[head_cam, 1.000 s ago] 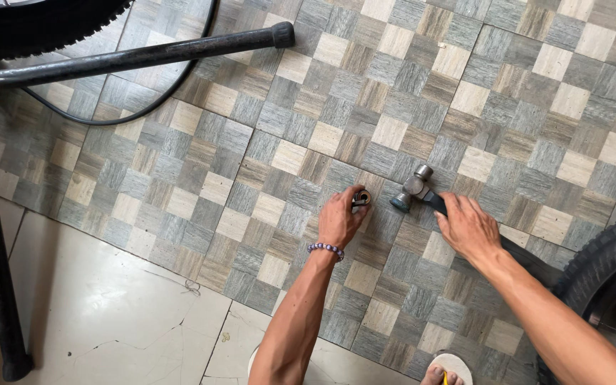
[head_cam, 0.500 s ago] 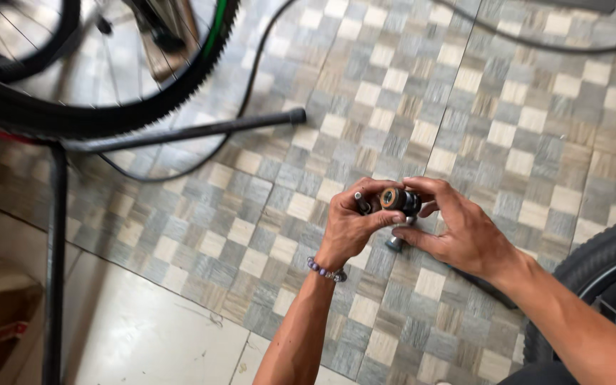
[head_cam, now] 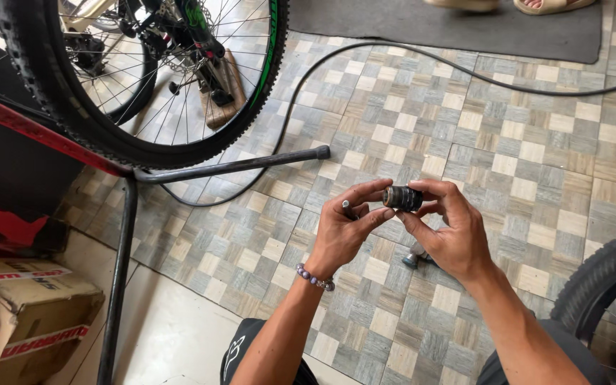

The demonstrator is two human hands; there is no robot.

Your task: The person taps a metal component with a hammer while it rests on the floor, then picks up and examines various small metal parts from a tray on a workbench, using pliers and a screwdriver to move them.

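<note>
Both hands, left hand (head_cam: pixel 344 235) and right hand (head_cam: pixel 454 235), pinch a small dark cylindrical part (head_cam: pixel 402 198) by fingertips above the tiled floor (head_cam: pixel 536 142); light grip, so a slip could drop it.

Bare tiles (head_cam: pixel 522 171) beyond stand bar (head_cam: pixel 237 166)

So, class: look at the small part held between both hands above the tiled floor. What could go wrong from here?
1. The small dark cylindrical metal part is pinched only by fingertips of the left hand and right hand; it could slip and roll across the patterned tiled floor.
2. The metal hammer lies just under the hands; it might be knocked.
</note>
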